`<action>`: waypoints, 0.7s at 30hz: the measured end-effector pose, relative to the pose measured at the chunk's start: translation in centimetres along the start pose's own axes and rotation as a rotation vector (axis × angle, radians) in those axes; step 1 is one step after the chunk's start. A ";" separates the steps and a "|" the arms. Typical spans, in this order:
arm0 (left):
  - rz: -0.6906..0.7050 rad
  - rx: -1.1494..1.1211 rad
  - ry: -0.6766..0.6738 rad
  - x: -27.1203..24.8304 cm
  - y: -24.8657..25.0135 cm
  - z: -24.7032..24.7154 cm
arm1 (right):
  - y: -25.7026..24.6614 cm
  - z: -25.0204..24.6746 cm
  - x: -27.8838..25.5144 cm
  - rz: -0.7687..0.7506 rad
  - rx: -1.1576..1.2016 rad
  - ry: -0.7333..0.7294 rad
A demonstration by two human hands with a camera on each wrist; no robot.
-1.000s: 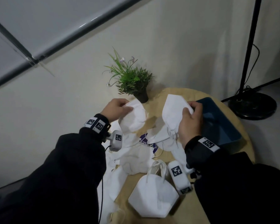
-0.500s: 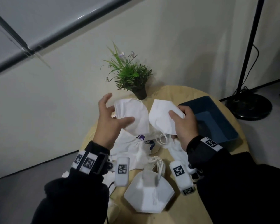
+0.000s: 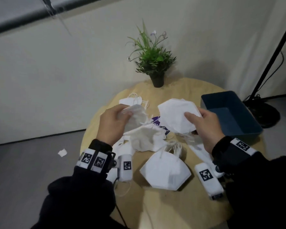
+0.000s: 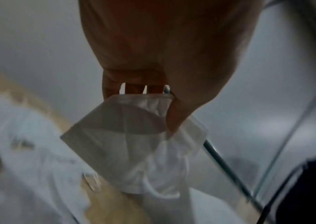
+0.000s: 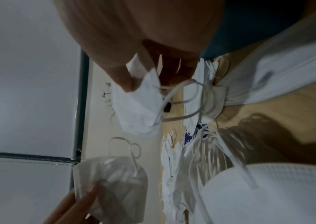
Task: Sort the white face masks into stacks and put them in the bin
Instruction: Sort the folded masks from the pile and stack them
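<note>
My left hand grips a folded white mask over the left middle of the round table. My right hand pinches another white mask between thumb and fingers, just left of the dark blue bin. A loose heap of masks lies under both hands. A neat stack of folded masks sits nearer me. One more mask lies at the far left of the table.
A potted green plant stands at the table's far edge against the wall. A black lamp stand base is on the floor right of the bin. A scrap of white paper lies on the floor at left.
Both hands have come down toward the table with their masks. The left hand, spread half a second ago, now grips its mask. The view has tilted down, showing more of the table.
</note>
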State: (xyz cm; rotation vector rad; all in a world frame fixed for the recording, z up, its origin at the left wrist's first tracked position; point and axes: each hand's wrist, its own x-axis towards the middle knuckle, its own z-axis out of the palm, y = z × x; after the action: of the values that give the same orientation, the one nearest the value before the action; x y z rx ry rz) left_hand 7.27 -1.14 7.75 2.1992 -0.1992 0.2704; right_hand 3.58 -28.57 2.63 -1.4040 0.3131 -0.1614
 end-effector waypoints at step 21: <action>0.084 -0.141 -0.432 0.2 0.7 1.8 | 2.5 0.5 0.3 -0.017 -0.029 0.027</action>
State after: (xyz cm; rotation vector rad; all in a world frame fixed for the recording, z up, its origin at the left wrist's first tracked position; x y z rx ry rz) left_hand 7.51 -3.03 7.25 2.0869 -0.5324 -0.1732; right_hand 3.83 -27.79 0.17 -1.4341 0.3268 -0.1903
